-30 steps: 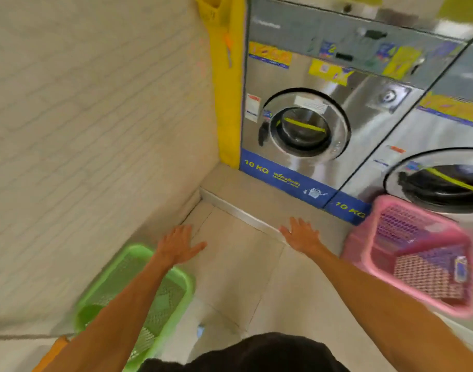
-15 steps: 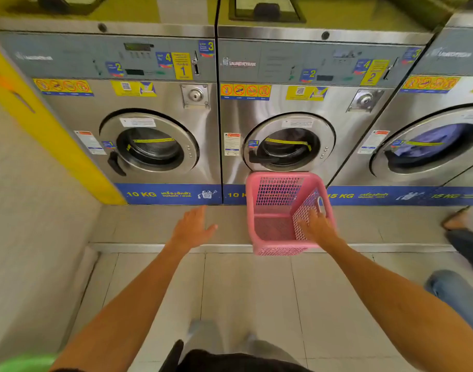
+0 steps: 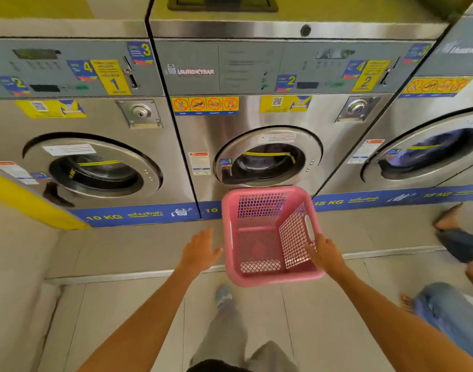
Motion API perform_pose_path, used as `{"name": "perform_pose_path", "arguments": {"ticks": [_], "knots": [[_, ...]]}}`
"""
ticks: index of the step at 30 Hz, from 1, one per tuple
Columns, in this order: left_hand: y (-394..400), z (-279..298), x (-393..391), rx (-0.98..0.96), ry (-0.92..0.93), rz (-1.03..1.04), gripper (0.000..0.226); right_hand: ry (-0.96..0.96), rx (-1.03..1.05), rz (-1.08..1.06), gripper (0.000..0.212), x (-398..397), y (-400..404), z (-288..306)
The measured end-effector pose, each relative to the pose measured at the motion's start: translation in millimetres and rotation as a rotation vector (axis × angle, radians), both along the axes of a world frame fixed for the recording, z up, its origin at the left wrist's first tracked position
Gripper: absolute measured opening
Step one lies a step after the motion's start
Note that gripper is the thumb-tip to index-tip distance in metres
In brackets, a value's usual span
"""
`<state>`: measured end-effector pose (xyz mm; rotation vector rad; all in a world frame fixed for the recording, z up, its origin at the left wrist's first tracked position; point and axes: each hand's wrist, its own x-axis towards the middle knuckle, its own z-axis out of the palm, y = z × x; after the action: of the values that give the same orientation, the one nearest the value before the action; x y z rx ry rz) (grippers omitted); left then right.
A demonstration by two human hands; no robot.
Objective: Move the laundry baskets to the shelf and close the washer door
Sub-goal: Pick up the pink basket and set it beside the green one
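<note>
An empty pink laundry basket (image 3: pixel 231 237) is in front of the middle washer (image 3: pixel 208 135), low over the raised step. My right hand (image 3: pixel 325 253) grips its right rim below the handle slot. Just left of the basket is my left hand (image 3: pixel 199 251), open with fingers spread and not touching it. The middle washer's round door (image 3: pixel 309 154) lies against the machine's front; I cannot tell whether it is latched. Dark laundry shows behind its glass.
A 10 kg washer (image 3: pixel 95 170) stands to the left and a 15 kg washer (image 3: pixel 431 151) to the right. A grey wall (image 3: pixel 12 264) closes the left side. Another person's legs in jeans (image 3: pixel 450 307) are at the right. A metal-edged step (image 3: pixel 122 275) runs below the machines.
The view has swung right from the corner wall to the washers, and the green basket has left the frame. My right hand has taken the pink basket's rim; my left hand has moved close to it.
</note>
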<state>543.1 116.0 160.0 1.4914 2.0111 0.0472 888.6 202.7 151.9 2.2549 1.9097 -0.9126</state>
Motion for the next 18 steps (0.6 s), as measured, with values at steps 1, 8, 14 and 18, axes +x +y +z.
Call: {"name": "perform_pose_path", "arguments": {"ticks": [1,8,14,18], "knots": [[9.3,-9.7,0.8,-0.013,-0.006,0.003,0.073,0.006,-0.001,-0.014,0.047,-2.0,8.9,-5.4],[61.2,-85.4,12.6,-0.088,-0.089,0.051,0.07,-0.078,0.0,-0.082,0.046,18.5,69.8,-93.6],[107.6,-157.2,29.0,-0.033,-0.175,0.208,0.076,-0.101,0.01,-0.17,0.066,45.7,115.7,-162.2],[123.3,-217.7,39.4,0.046,-0.211,0.327,0.082,-0.045,0.017,-0.127,0.064,59.5,138.8,-202.7]]}}
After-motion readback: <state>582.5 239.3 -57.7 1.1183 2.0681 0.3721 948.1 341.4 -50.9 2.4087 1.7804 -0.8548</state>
